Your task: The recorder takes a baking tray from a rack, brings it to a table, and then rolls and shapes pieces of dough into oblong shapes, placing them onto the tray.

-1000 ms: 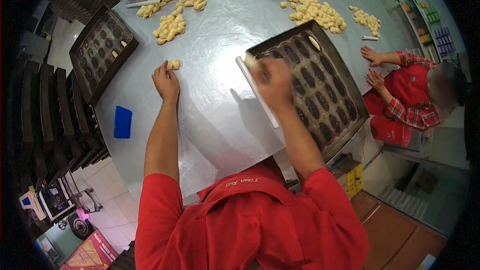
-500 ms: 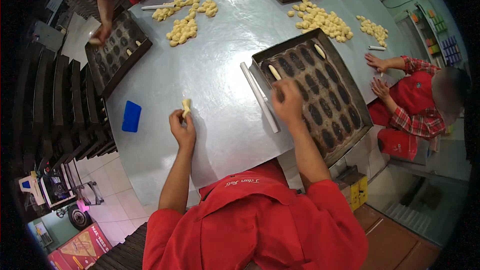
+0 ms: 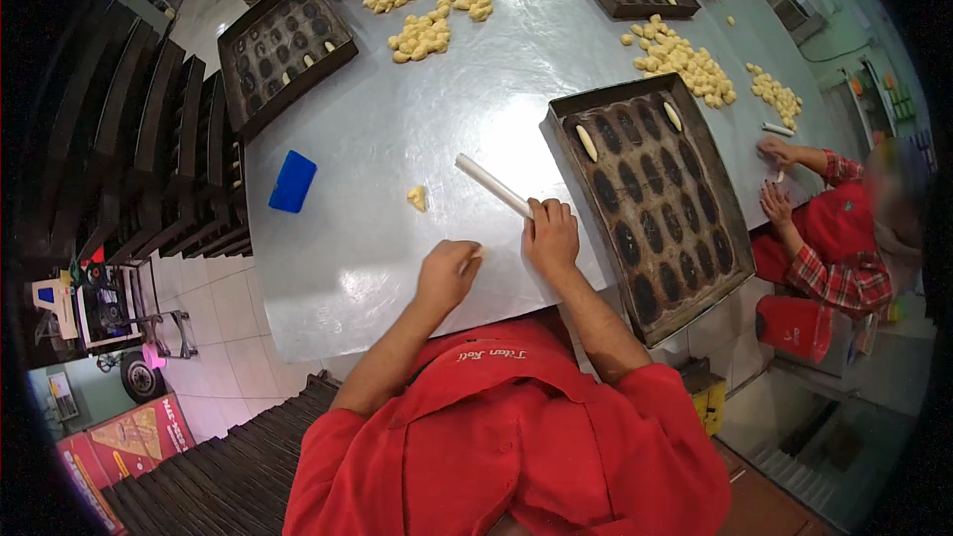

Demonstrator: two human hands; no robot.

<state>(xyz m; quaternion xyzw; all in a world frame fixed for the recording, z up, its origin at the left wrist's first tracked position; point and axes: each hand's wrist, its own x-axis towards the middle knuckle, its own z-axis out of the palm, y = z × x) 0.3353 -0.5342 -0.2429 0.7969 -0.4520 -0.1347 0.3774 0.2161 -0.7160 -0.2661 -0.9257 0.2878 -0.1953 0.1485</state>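
Observation:
My left hand (image 3: 449,275) is closed in a pinch near the table's front edge, with a small piece of dough (image 3: 480,252) at its fingertips. My right hand (image 3: 551,238) grips the near end of a white rolling pin (image 3: 488,183), which slants away to the left over the table. Beyond my left hand a small pale yellow lump of dough (image 3: 417,200) lies by itself. Right of my right hand stands a dark baking tray (image 3: 603,248) with rows of oval marks. Two slim dough strips, a left one (image 3: 587,144) and a right one (image 3: 674,117), lie at its far end.
A blue scraper (image 3: 293,182) lies on the metal table (image 3: 347,154). Dough balls (image 3: 685,60) are heaped beyond my tray, with more (image 3: 422,35) at far left. Other trays (image 3: 288,45) stand around. Co-workers' hands (image 3: 776,201) are at work right and far.
My right hand has left the tray and taken hold of the rolling pin, now turned more slantwise. My left hand has come nearer to me; a dough lump now lies loose on the table.

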